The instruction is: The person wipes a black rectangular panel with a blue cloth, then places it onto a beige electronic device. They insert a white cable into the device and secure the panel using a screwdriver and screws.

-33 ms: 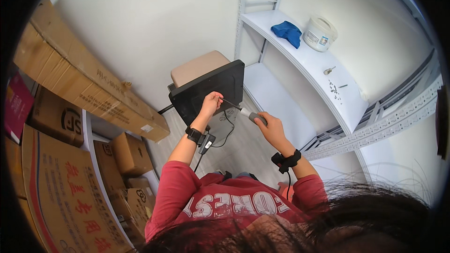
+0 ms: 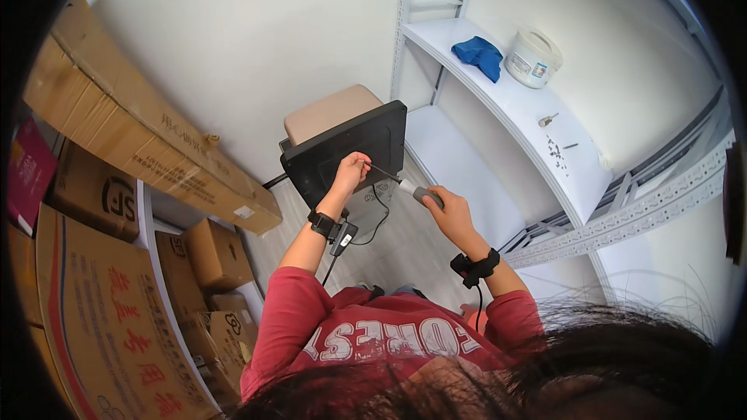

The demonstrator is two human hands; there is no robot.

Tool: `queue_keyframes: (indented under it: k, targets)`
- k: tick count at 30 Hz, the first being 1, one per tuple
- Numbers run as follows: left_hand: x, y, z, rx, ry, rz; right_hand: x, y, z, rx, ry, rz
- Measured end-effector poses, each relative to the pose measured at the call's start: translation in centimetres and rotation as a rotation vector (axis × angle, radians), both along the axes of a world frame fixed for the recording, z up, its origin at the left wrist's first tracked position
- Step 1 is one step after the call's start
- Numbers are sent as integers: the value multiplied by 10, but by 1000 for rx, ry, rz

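Note:
My right hand (image 2: 449, 214) is closed round the grey-and-white handle of a screwdriver (image 2: 421, 193). Its thin dark shaft slants up and left to the fingers of my left hand (image 2: 352, 171). Those fingers are pinched together at the shaft's tip; whatever small thing may be between them is too small to make out. Just beyond both hands a black rectangular panel (image 2: 383, 131) with a raised rim stands tilted. Behind it, a beige padded-looking block (image 2: 331, 111) shows its top. My left hand is in front of the panel's face; whether it touches the panel I cannot tell.
At right, a white shelf (image 2: 517, 120) bears a blue cloth (image 2: 478, 57), a white tub (image 2: 532, 58), a small bit-like tool (image 2: 548, 119) and several scattered screws (image 2: 556, 155). Cardboard boxes (image 2: 218, 253) crowd the left rack. A long carton (image 2: 156, 124) leans there. A black cable (image 2: 379, 222) hangs below the panel.

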State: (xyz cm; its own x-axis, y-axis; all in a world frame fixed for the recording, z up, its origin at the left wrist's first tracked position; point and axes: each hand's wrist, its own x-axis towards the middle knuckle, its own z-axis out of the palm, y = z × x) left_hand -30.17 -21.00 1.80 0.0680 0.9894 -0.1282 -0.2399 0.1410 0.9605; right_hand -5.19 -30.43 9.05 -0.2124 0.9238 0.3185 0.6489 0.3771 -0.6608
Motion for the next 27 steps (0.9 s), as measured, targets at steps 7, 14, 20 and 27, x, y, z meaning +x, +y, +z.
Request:
queue_keyframes:
  k: [7,14,20,27]
  targets:
    - [17,12,1,16,0,78,24,30,10,-26,17,101]
    - [44,10,0,25,48,160,50,51,9,-55,65,185]
    - [49,8,-2,20,17,239,62,58,8,-2,74,243]
    - [55,6,0,35,80,232,71,60,6,-6,64,249]
